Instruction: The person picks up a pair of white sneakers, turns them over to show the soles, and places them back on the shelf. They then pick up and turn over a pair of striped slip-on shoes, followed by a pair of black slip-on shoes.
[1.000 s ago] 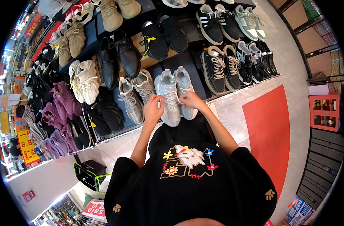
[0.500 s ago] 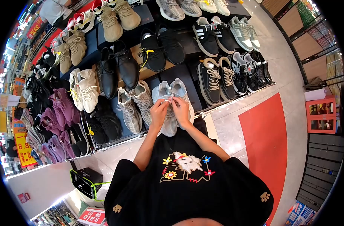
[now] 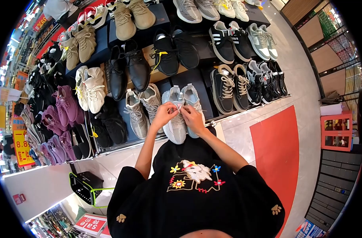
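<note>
A pair of pale grey knit sneakers stands at the front edge of the shoe display, toes toward me. Over the left sneaker (image 3: pixel 175 131) both my hands are at its white shoelace (image 3: pixel 179 107). My left hand (image 3: pixel 166 114) pinches the lace near the shoe's opening. Close beside it, my right hand (image 3: pixel 192 119) has its fingers closed on the lace too and partly covers the right sneaker (image 3: pixel 191 93). The fingertips nearly meet, so the exact shape of the lace between them is hard to make out.
Grey patterned sneakers (image 3: pixel 137 115) stand left of the pair, black high-tops (image 3: pixel 224 89) to the right. Black leather shoes (image 3: pixel 137 71) sit behind. A black basket (image 3: pixel 85 186) with green handles is on the floor at left, and a red floor strip (image 3: pixel 274 158) lies at right.
The view has shifted slightly. My right hand has come a little lower, and my fingertips have shifted around the lace. Both hands remain at the same pair of sneakers.
</note>
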Available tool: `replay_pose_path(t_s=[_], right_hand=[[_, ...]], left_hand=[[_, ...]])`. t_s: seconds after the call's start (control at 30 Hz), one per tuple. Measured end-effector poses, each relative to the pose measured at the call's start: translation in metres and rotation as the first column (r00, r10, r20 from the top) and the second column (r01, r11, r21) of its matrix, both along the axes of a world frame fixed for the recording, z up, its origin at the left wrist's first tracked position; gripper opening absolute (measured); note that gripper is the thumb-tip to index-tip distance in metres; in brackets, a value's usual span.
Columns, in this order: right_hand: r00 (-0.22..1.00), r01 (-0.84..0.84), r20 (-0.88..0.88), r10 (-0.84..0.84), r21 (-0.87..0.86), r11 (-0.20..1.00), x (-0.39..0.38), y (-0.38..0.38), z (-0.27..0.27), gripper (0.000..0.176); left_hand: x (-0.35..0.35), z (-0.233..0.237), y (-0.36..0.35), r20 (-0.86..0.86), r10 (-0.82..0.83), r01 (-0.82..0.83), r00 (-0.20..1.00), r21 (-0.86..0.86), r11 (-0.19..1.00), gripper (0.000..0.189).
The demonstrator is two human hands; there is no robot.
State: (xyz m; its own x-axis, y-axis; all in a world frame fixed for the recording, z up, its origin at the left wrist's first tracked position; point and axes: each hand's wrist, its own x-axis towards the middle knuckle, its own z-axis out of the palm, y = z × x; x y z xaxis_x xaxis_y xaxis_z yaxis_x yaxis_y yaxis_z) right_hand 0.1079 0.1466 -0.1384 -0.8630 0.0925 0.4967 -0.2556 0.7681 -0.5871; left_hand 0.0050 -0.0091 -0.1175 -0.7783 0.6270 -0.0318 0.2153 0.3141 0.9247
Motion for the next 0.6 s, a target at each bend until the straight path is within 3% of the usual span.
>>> replay_pose_path(t_s=[0.1,0.23,0.3,0.43,0.6], right_hand=[[0.996,-0.03,0.09,0.029,0.007,1.0,0.003,0.002,-0.009,0.039],[0.991,-0.102,0.101,0.093,0.089,0.991,0.002,0.012,-0.006,0.041],[0.981,-0.171,0.111,0.158,0.12,0.978,0.0,0.016,-0.002,0.041],[0.979,-0.199,0.05,0.196,0.075,0.977,-0.005,0.019,0.007,0.036],[0.991,-0.131,-0.043,0.129,-0.039,0.991,-0.016,0.021,0.012,0.016]], left_hand=[[-0.014,0.007,-0.005,0.155,-0.204,0.211,0.967,-0.03,0.977,0.016],[-0.026,0.006,-0.005,0.193,-0.293,0.294,0.937,0.023,0.956,0.017],[-0.03,0.006,-0.005,0.123,-0.378,0.386,0.917,-0.049,0.921,0.018],[-0.031,0.005,-0.004,0.116,-0.397,0.407,0.91,-0.083,0.91,0.016],[-0.024,0.011,-0.002,0.133,-0.309,0.321,0.942,-0.089,0.943,0.014]])
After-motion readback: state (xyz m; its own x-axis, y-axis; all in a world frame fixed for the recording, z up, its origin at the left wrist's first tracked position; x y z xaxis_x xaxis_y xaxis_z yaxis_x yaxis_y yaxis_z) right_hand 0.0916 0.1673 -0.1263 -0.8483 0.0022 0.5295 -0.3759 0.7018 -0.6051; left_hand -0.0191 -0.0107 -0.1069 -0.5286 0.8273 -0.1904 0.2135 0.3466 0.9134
